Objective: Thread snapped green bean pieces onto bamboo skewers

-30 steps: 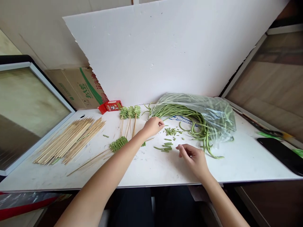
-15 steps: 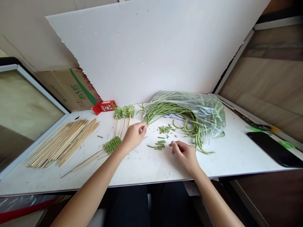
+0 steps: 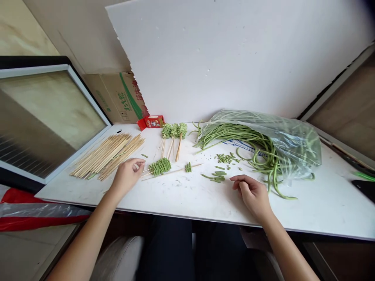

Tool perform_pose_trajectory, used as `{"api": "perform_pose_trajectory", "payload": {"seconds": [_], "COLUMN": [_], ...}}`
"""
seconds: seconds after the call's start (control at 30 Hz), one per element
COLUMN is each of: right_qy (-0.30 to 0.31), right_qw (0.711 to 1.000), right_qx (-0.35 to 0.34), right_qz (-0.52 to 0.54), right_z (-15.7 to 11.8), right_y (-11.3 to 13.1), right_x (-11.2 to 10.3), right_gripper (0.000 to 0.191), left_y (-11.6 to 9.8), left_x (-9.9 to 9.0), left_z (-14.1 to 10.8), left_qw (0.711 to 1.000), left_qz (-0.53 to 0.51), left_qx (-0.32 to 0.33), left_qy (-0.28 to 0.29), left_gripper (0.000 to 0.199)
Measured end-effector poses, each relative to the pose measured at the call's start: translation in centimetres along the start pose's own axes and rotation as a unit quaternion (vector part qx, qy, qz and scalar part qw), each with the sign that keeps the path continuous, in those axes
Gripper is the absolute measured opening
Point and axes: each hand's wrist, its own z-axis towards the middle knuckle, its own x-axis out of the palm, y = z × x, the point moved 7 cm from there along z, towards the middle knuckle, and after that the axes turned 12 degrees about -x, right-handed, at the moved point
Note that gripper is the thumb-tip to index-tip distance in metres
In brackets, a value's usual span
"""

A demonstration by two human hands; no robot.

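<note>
My left hand (image 3: 128,174) is over the bare ends of bamboo skewers, fingers curled together; I cannot make out what is in them. Beside it lies a bundle of skewers threaded with cut green bean pieces (image 3: 159,167). Just right of that, one skewer carries a few bean pieces (image 3: 188,167). My right hand (image 3: 252,195) rests at the table, fingers loosely bent and apart, holding nothing that I can see. Left of its fingertips are cut green bean pieces (image 3: 218,176), with shorter bits (image 3: 225,158) behind them.
A large pile of bare bamboo skewers (image 3: 102,156) lies at the left. Several finished bean skewers (image 3: 174,130) lie behind, near a red box (image 3: 154,121). Long green beans (image 3: 234,132) spill from a clear plastic bag (image 3: 301,136). A white board (image 3: 234,58) stands at the back.
My left hand has moved from the tips of the long beans leftward to the skewer ends, uncovering the partly threaded skewer. The view has swung left; my right hand stays near the cut beans.
</note>
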Motion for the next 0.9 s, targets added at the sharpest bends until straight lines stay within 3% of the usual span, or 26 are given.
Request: {"api": "perform_pose_trajectory", "payload": {"seconds": [0.1, 0.23, 0.37, 0.63, 0.77, 0.9], "right_qy": [-0.012, -0.03, -0.031, -0.025, -0.023, -0.024], "right_qw": [1.0, 0.999, 0.999, 0.999, 0.999, 0.999], "right_qx": [0.001, 0.011, 0.016, 0.017, 0.016, 0.015], "right_qz": [0.016, 0.036, 0.031, 0.027, 0.022, 0.022], "right_z": [0.2, 0.3, 0.3, 0.1, 0.1, 0.0], "right_y": [0.2, 0.6, 0.7, 0.3, -0.1, -0.1], "right_x": [-0.3, -0.5, -0.5, -0.7, -0.5, -0.4], "right_gripper": [0.031, 0.03, 0.03, 0.03, 0.031, 0.031], "left_y": [2.9, 4.0, 3.9, 4.0, 1.8, -4.0], "left_x": [0.5, 2.4, 3.8, 3.8, 3.0, 2.9], "left_z": [4.5, 7.9, 9.3, 8.7, 7.3, 5.8], "left_qw": [0.998, 0.995, 0.994, 0.999, 0.999, 0.996], "left_qz": [0.065, 0.073, 0.069, 0.016, -0.015, -0.039], "left_qx": [0.014, 0.04, 0.05, 0.02, 0.031, 0.072], "left_qy": [0.011, 0.053, 0.075, 0.048, 0.033, 0.027], "left_gripper": [0.035, 0.033, 0.016, 0.019, 0.027, 0.026]}}
